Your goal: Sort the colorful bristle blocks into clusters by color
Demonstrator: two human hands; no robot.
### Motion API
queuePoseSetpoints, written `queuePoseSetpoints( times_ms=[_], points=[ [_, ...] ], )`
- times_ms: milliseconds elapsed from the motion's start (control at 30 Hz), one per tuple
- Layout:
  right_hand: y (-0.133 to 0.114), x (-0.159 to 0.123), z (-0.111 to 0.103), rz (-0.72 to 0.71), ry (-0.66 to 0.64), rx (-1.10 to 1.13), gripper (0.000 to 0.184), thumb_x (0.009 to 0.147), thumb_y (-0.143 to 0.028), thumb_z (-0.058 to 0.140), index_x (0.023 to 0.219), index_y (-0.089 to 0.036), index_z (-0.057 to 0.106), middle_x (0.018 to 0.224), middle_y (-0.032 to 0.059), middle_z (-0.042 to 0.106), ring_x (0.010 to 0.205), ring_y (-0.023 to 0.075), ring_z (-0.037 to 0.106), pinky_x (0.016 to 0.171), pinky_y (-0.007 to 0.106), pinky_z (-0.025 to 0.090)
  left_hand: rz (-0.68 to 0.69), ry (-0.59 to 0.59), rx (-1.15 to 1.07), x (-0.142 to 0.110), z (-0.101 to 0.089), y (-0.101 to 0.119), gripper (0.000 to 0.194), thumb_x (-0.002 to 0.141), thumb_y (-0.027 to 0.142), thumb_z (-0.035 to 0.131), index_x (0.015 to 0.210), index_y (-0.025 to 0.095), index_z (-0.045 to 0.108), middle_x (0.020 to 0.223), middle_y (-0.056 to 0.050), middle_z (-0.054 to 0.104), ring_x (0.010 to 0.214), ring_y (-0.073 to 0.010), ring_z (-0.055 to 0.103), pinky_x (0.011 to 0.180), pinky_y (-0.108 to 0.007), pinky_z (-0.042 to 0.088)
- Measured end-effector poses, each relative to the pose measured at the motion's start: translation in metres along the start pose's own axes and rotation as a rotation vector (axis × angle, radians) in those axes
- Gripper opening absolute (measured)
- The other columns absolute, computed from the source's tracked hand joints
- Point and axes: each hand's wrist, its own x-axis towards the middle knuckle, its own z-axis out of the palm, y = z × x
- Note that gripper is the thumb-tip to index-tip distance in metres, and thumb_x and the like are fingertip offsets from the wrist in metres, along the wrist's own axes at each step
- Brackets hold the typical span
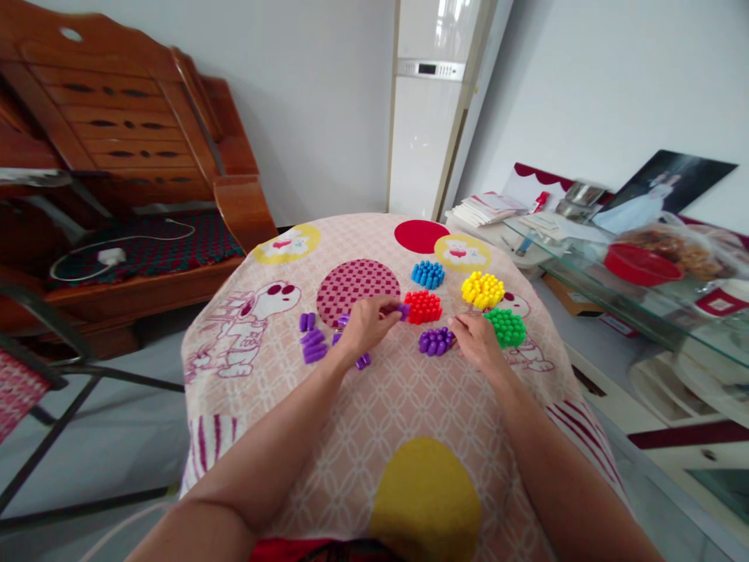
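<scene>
My left hand pinches a small purple plastic peg just left of the red peg cluster. Beneath and left of that hand, loose purple pegs lie on their sides, some partly hidden by my fingers. Standing purple pegs form a tight group in front of the red ones. At the right edge of this group is my right hand, its fingers closed together; whether they hold a peg cannot be made out. Upright green pegs stand close beside my right hand.
Clusters of blue pegs and yellow pegs stand farther back on the patterned tablecloth. To the right is a glass shelf with a red bowl and papers. A wooden bench stands at the left.
</scene>
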Motion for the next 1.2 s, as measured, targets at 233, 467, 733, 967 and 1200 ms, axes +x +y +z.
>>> queuePoseSetpoints(
  times_ms=[233, 467, 733, 967, 1200],
  points=[
    [-0.002, 0.000, -0.001, -0.006, 0.004, 0.000, 0.033, 0.090, -0.039, 0.045, 0.062, -0.022, 0.048, 0.055, 0.0001, 0.053, 0.059, 0.0157, 0.053, 0.055, 0.026, 0.038, 0.054, -0.128, -0.057, 0.006, 0.041, 0.025, 0.016, 0.080, 0.013, 0.062, 0.091, 0.017, 0.073, 0.085, -0.002, 0.076, 0.076, -0.0145, 0.068, 0.071, -0.023, 0.051],
    [-0.003, 0.000, -0.002, -0.011, -0.002, 0.008, 0.033, 0.090, -0.039, 0.046, 0.061, -0.022, 0.046, 0.054, -0.0001, 0.053, 0.059, 0.0153, 0.052, 0.055, 0.026, 0.038, 0.112, -0.220, 0.008, 0.016, 0.050, 0.014, 0.020, 0.083, 0.014, 0.058, 0.093, 0.017, 0.075, 0.088, -0.003, 0.076, 0.076, -0.0150, 0.067, 0.073, -0.025, 0.049],
    [0.003, 0.000, 0.000, -0.003, 0.000, 0.010, 0.033, 0.091, -0.039, 0.046, 0.064, -0.021, 0.050, 0.056, 0.0003, 0.055, 0.059, 0.0151, 0.053, 0.056, 0.026, 0.039, 0.078, -0.167, 0.063, 0.008, 0.014, 0.014, 0.023, 0.083, 0.016, 0.057, 0.095, 0.017, 0.076, 0.081, -0.002, 0.075, 0.072, -0.0144, 0.067, 0.071, -0.024, 0.049],
    [0.004, 0.000, 0.001, -0.008, -0.014, 0.007, 0.034, 0.091, -0.040, 0.045, 0.064, -0.021, 0.051, 0.059, 0.0007, 0.057, 0.060, 0.0151, 0.054, 0.056, 0.025, 0.039, -0.136, -0.101, 0.330, 0.000, -0.075, -0.030, 0.026, 0.075, 0.019, 0.062, 0.096, 0.019, 0.077, 0.089, -0.006, 0.077, 0.078, -0.0198, 0.069, 0.073, -0.029, 0.052],
    [0.005, 0.000, 0.001, -0.009, -0.013, 0.002, 0.034, 0.091, -0.040, 0.045, 0.064, -0.021, 0.051, 0.059, 0.0011, 0.057, 0.060, 0.0152, 0.054, 0.055, 0.025, 0.039, -0.119, -0.261, 0.413, -0.004, -0.070, -0.049, 0.021, 0.070, 0.019, 0.068, 0.089, 0.022, 0.077, 0.086, -0.005, 0.076, 0.078, -0.0209, 0.068, 0.073, -0.031, 0.052]
  ],
)
